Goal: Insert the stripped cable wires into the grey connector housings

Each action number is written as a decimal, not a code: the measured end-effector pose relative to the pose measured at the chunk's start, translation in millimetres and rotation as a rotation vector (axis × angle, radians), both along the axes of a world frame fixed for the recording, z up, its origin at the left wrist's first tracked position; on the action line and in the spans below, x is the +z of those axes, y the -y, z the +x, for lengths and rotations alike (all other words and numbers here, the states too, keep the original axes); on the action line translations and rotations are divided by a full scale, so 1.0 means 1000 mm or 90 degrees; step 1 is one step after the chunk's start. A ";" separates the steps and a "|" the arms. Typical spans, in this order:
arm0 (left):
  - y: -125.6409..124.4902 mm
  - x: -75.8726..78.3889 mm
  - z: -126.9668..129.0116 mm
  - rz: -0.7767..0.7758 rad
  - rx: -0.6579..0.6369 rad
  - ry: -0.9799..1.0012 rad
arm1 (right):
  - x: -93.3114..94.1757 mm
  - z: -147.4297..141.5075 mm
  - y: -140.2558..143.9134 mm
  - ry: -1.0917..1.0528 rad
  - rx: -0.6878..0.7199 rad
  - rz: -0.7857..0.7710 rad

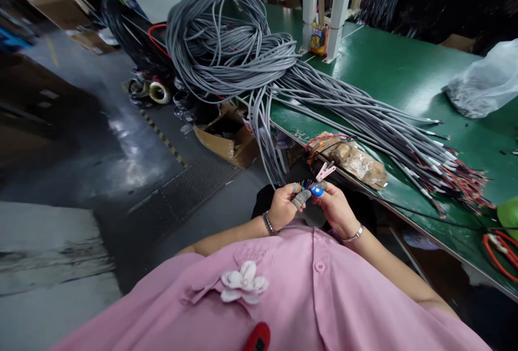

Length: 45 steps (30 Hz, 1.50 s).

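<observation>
L hand (283,206) is curled nearly closed, thumb and forefinger pinched on a fan of thin coloured wire ends (306,184) that stick up between both hands. Its fingertips wear grey finger cots (301,198); a dark bracelet sits at the wrist. R hand (335,208) is also curled in, fingers pressed to the same wire ends from the other side, w/ a blue cot (317,191) on one fingertip and a thin bangle at the wrist. Both hands touch at the tips, held low in front of the pink shirt (307,291), just off the near edge of the green bench (388,70).

Just above the hands, a pink clip (325,171) sits at the bench edge, beside a worn taped block (352,159) w/ red wire on it. The grey cable being worked drops off the bench to the hands; which strand exactly, can't tell. Behind, a big tangled coil of grey cables (230,43) spills across the bench, its stripped ends (457,173) fanned out to the right. Far right: clear plastic bag (483,84), red-handled tool (499,248) near the edge. On the floor left of the bench, an open cardboard box (229,138) and tape rolls (156,89).
</observation>
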<state>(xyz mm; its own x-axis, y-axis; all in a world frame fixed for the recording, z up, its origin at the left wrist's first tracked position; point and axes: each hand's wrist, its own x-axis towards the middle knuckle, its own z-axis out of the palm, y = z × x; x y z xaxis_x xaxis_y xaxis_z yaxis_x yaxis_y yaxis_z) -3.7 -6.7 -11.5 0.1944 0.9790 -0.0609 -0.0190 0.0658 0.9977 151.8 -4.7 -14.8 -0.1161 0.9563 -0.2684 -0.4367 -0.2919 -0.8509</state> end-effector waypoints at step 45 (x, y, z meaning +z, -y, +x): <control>-0.006 0.001 0.005 -0.051 0.131 0.079 | -0.034 0.023 -0.030 -0.139 -0.040 -0.072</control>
